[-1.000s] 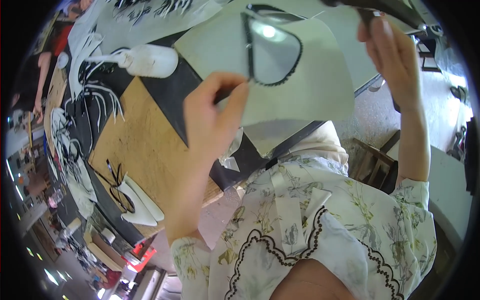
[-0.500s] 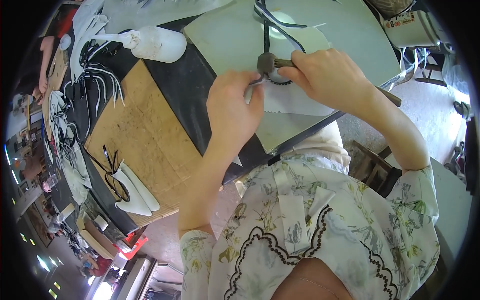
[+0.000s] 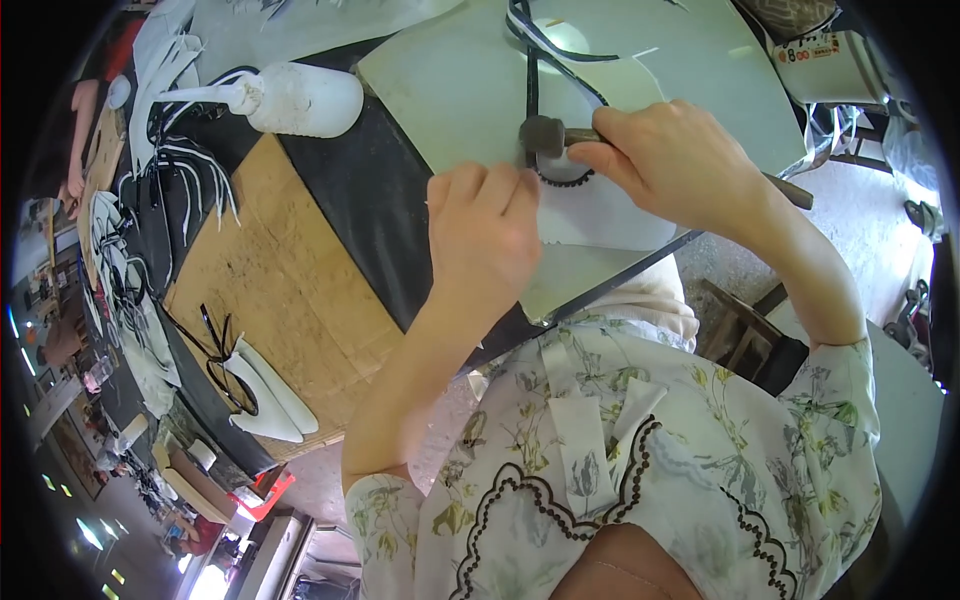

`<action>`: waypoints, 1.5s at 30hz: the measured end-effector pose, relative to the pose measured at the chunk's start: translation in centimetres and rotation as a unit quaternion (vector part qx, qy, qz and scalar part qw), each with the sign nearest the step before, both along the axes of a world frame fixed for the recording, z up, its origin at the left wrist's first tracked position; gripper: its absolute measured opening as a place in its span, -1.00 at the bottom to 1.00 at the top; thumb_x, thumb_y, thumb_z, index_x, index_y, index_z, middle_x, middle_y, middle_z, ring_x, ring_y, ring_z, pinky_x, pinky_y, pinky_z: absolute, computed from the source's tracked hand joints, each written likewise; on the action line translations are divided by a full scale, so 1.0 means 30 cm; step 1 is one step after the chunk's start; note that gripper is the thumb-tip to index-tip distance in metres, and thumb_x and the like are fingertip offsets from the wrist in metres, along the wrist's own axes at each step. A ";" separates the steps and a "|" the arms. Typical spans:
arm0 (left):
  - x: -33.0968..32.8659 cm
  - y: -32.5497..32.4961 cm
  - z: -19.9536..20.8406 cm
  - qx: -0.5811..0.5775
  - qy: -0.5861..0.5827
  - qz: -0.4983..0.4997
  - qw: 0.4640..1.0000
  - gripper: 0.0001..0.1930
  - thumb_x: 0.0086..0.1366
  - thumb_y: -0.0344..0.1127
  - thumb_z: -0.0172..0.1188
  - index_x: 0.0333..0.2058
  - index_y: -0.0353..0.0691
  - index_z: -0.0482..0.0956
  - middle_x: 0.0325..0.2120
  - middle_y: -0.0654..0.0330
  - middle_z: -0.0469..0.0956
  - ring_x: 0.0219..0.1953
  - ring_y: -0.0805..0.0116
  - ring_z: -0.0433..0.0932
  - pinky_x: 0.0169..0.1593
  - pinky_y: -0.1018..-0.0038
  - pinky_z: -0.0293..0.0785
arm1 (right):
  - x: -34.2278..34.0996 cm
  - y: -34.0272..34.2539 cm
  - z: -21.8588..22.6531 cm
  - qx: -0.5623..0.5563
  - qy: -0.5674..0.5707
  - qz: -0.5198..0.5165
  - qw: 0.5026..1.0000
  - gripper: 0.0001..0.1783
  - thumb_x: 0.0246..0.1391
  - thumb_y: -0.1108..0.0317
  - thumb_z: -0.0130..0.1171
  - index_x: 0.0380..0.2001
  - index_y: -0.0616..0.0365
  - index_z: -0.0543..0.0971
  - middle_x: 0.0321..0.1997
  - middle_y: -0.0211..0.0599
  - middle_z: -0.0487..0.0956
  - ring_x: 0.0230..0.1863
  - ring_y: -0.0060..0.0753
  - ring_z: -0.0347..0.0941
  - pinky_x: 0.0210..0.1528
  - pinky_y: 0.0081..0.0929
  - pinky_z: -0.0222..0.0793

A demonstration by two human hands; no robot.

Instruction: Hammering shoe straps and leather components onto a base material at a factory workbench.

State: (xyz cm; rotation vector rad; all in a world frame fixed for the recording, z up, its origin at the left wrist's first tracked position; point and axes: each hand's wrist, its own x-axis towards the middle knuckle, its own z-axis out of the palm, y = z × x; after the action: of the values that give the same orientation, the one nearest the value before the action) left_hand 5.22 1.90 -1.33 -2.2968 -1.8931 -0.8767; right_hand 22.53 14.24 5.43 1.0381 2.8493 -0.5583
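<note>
My right hand [image 3: 665, 165] is wrapped round the wooden handle of a hammer [image 3: 545, 136]. The dark head of the hammer is over a black strip [image 3: 533, 85] near the edge of a white sheet piece [image 3: 605, 215]. A notched black edging [image 3: 568, 182] curves along that piece just below the head. Just left of the hammer, my left hand [image 3: 485, 230] is closed with its fingers bent at the white piece's left edge. Its fingertips are turned away, so what they pinch is hidden. The piece lies on a pale green board [image 3: 440, 90].
A white squeeze bottle [image 3: 310, 100] lies left of the board. Brown cardboard [image 3: 290, 290] covers the table's near left, with black-handled scissors [image 3: 230, 375] on folded white material [image 3: 270, 400]. Black and white strips [image 3: 190, 165] are heaped farther left. A white bucket [image 3: 825, 65] stands far right.
My left hand has drawn down and back from the hammer head, its fingers curling more. The hammer has shifted slightly down and to the right, still in my right hand.
</note>
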 end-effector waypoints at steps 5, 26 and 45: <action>0.019 -0.003 -0.004 0.025 0.067 -0.016 0.997 -0.76 -0.01 -0.49 0.27 -0.28 -0.24 0.62 -0.39 0.26 0.48 -0.31 0.26 0.45 -0.17 0.29 0.32 | -0.018 -0.010 0.024 0.001 -0.046 0.048 0.998 -0.45 0.32 -0.07 -0.03 -0.51 0.20 0.55 -0.64 -0.11 0.54 -0.54 0.07 0.51 -0.46 -0.09 0.42; -0.072 0.000 0.065 -0.164 -0.198 0.041 0.965 -0.84 0.10 -0.43 0.27 -0.29 -0.24 0.64 -0.35 0.12 0.58 -0.24 0.12 0.51 -0.14 0.29 0.40 | -0.005 0.015 0.009 0.031 -0.026 0.110 0.993 -0.50 0.26 -0.02 0.07 -0.54 0.20 0.54 -0.66 -0.14 0.52 -0.52 0.02 0.54 -0.45 -0.13 0.44; -0.056 -0.005 0.010 0.038 0.086 -0.118 0.988 -0.72 -0.10 -0.42 0.19 -0.32 -0.32 0.60 -0.36 0.20 0.47 -0.31 0.23 0.42 -0.20 0.33 0.34 | -0.017 0.025 0.023 0.021 -0.005 0.101 0.995 -0.47 0.27 -0.05 0.06 -0.58 0.18 0.54 -0.70 -0.13 0.51 -0.57 0.05 0.51 -0.48 -0.13 0.43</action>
State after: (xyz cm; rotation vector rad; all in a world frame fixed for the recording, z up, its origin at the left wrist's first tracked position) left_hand 3.53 1.74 -1.03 -2.4942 -1.5161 -0.7275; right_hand 22.03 14.99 6.12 0.7421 2.9215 -0.4777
